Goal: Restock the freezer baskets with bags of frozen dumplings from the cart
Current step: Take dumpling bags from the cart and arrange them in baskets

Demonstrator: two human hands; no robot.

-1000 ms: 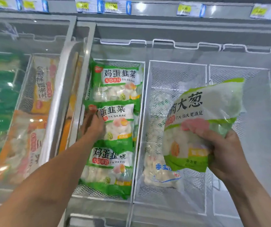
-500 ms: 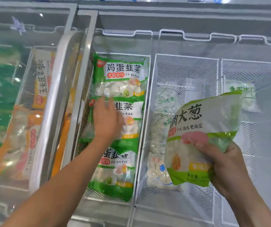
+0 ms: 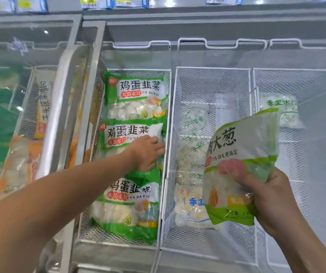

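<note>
Three green dumpling bags lie in a row in the left wire basket (image 3: pixel 169 123) of the open freezer. My left hand (image 3: pixel 147 152) rests flat on the right part of the middle bag (image 3: pixel 126 133), fingers reaching toward the basket's right wall. My right hand (image 3: pixel 266 198) grips another green and clear dumpling bag (image 3: pixel 241 160) by its lower part, holding it upright above the middle basket (image 3: pixel 213 83). That basket holds clear dumpling bags (image 3: pixel 189 205) low down at its bottom.
A third basket (image 3: pixel 296 79) on the right holds one pale bag (image 3: pixel 282 111) at its far end. The slid-open glass lid (image 3: pixel 63 107) covers the left section with orange and green bags. Price tags (image 3: pixel 124 1) line the shelf edge above.
My left hand has slid rightward across the middle bag, from its left edge to its right side. The bag in my right hand stays gripped at about the same place.
</note>
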